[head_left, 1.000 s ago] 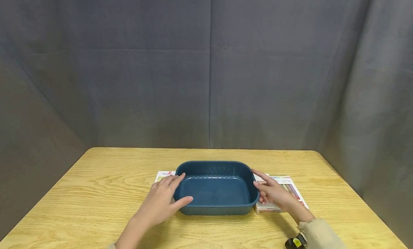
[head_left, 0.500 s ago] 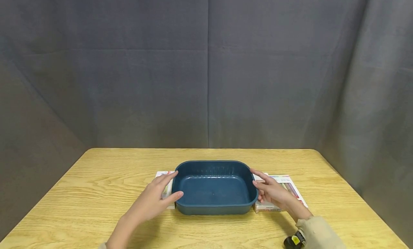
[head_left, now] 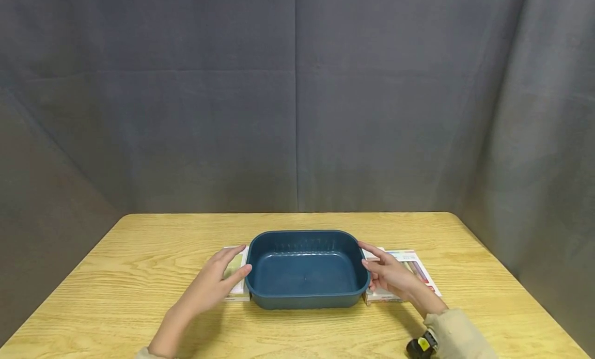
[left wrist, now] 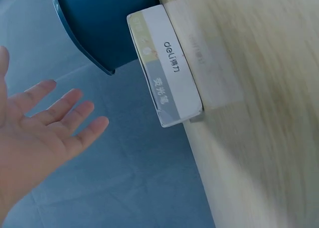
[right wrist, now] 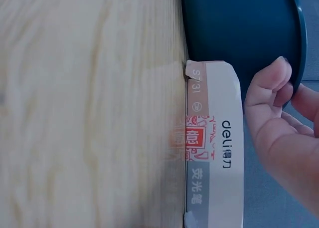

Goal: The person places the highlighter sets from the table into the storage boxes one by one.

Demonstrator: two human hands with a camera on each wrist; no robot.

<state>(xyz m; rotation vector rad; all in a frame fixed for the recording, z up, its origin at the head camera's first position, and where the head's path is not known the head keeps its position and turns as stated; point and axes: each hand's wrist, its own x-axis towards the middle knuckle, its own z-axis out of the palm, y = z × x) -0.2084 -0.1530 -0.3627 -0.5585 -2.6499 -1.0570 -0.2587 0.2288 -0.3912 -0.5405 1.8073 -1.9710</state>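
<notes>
A dark blue rectangular plastic basin (head_left: 307, 274) with rounded corners sits on the table, its inside bare. My right hand (head_left: 392, 276) holds its right rim; in the right wrist view, curled fingers (right wrist: 271, 83) lie against the outer wall under the rim. My left hand (head_left: 209, 284) is spread beside the left rim, apart from it; the left wrist view shows its palm with nothing in it. Under that hand lies a white Deli highlighter box (left wrist: 167, 63), close against the basin's left side. A similar Deli box (right wrist: 224, 143) lies at the right side, partly under my right hand.
Another flat white package with coloured sticks pictured on it (head_left: 418, 271) lies to the right, partly hidden by my right hand. The wooden table (head_left: 139, 276) has rounded back corners. Grey curtains (head_left: 232, 116) stand behind and at both sides.
My left hand has let go of the basin's left rim and moved left, uncovering more of the left box. My right hand stays at the right rim. The view has shifted slightly.
</notes>
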